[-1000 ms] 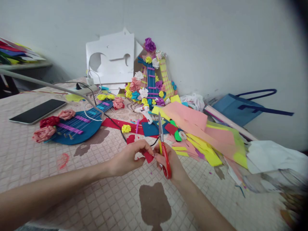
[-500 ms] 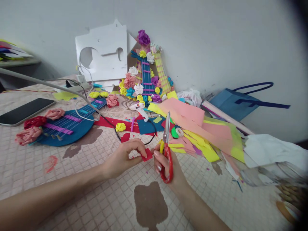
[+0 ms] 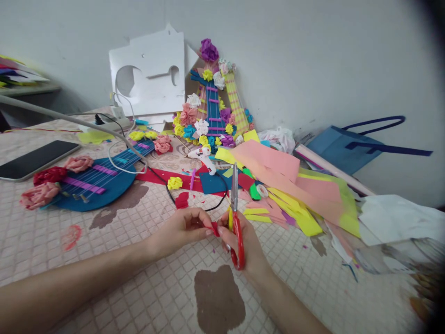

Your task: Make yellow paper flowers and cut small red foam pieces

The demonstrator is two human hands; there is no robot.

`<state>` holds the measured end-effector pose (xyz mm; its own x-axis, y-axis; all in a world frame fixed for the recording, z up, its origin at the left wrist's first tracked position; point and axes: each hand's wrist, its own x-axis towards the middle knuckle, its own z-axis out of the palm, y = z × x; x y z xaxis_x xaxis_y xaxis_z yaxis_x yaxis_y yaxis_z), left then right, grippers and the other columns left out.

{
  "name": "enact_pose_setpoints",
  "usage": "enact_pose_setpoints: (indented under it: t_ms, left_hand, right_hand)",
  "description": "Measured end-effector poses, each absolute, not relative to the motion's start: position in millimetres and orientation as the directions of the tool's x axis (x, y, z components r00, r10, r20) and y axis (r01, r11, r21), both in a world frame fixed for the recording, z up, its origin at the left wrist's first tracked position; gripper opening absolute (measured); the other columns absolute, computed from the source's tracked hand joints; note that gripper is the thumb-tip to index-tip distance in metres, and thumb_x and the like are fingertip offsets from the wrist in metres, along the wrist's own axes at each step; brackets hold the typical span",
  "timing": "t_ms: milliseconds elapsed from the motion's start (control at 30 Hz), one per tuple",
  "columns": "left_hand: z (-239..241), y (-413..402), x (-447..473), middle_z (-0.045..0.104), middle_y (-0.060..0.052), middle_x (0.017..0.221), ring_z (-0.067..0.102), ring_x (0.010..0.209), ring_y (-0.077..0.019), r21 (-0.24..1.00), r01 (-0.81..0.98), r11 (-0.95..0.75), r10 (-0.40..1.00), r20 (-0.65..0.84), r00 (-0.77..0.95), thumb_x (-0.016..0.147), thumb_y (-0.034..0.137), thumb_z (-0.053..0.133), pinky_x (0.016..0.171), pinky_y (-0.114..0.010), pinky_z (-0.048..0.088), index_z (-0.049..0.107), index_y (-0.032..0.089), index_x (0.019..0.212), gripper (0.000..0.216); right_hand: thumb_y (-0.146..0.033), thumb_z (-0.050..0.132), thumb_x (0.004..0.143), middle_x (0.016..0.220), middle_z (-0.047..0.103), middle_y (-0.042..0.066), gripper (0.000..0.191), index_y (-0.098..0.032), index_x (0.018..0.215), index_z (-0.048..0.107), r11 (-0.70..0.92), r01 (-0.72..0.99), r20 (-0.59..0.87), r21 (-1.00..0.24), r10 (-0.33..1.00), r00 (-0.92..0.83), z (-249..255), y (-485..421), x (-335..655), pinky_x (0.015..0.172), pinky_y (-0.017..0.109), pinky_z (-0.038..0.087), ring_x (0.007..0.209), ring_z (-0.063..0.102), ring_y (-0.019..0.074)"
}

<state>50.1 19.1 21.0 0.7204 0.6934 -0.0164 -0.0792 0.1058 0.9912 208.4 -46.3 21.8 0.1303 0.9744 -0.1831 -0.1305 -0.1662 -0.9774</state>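
Note:
Between finger and thumb, my left hand (image 3: 184,227) pinches a small red paper piece (image 3: 216,228). My right hand (image 3: 243,241) holds a pair of scissors (image 3: 237,232) with red handles, its blades together and pointing up and away from me. The fingertips of that same hand also touch the right edge of the red piece, which looks folded or bent. Beyond the hands lie a yellow paper flower (image 3: 174,183), a red scrap (image 3: 181,200) and a white glue gun (image 3: 203,157) with a black cord.
A blue paper guitar (image 3: 100,185) with paper flowers lies at left beside a phone (image 3: 40,160). Decorated guitars (image 3: 215,109) lean on the wall. Coloured paper sheets (image 3: 274,162) spread at right near a blue bag (image 3: 347,148). A white cable (image 3: 69,111) crosses from the left.
My right fingertips have come onto the red piece, which has gone from flat to bent between both hands. The scissors have tipped more upright and shifted slightly left.

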Motion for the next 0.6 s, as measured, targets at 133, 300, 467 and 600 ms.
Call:
enact_pose_setpoints:
  t_ms: [133, 300, 467, 600]
  left_hand:
    - [13, 19, 50, 0.065, -0.001, 0.079, 0.061, 0.077, -0.0140, 0.956, -0.101, 0.275, 0.701, -0.128, 0.701, 0.072, 0.029, 0.073, 0.073, -0.028, 0.045, 0.058, 0.014, 0.075, 0.021]
    - [6, 20, 47, 0.065, -0.001, 0.078, 0.060, 0.073, -0.0131, 0.943, -0.088, 0.322, 0.704, -0.176, 0.688, 0.070, 0.027, 0.074, 0.068, -0.026, 0.043, 0.058, 0.014, 0.080, 0.022]
    - [9, 20, 46, 0.063, 0.001, 0.078, 0.059, 0.072, -0.0118, 0.935, -0.103, 0.339, 0.718, -0.186, 0.671, 0.067, 0.023, 0.076, 0.067, -0.026, 0.043, 0.054, 0.016, 0.089, 0.033]
    - [9, 20, 47, 0.061, 0.002, 0.075, 0.058, 0.070, -0.0108, 0.945, -0.097, 0.312, 0.718, -0.168, 0.676, 0.065, 0.024, 0.077, 0.068, -0.026, 0.043, 0.054, 0.016, 0.089, 0.034]
  right_hand:
    - [-0.030, 0.067, 0.068, 0.069, 0.049, -0.006, 0.026, -0.022, 0.080, 0.046, -0.131, -0.124, -0.145, -0.984, 0.983, 0.114, 19, -46, 206, 0.039, 0.020, 0.033, 0.043, 0.037, 0.0057]
    - [-0.029, 0.068, 0.069, 0.066, 0.049, -0.007, 0.024, -0.022, 0.078, 0.047, -0.129, -0.090, -0.137, -0.988, 0.986, 0.096, 16, -48, 205, 0.038, 0.020, 0.031, 0.041, 0.037, 0.0055]
    - [-0.033, 0.063, 0.077, 0.061, 0.049, -0.007, 0.018, -0.021, 0.081, 0.050, -0.120, -0.115, -0.129, -0.986, 0.990, 0.065, 13, -51, 208, 0.041, 0.021, 0.034, 0.042, 0.038, 0.0070]
    - [-0.035, 0.065, 0.076, 0.065, 0.050, -0.006, 0.021, -0.021, 0.081, 0.050, -0.111, -0.105, -0.117, -0.988, 0.991, 0.059, 15, -50, 207, 0.041, 0.021, 0.032, 0.043, 0.039, 0.0069]
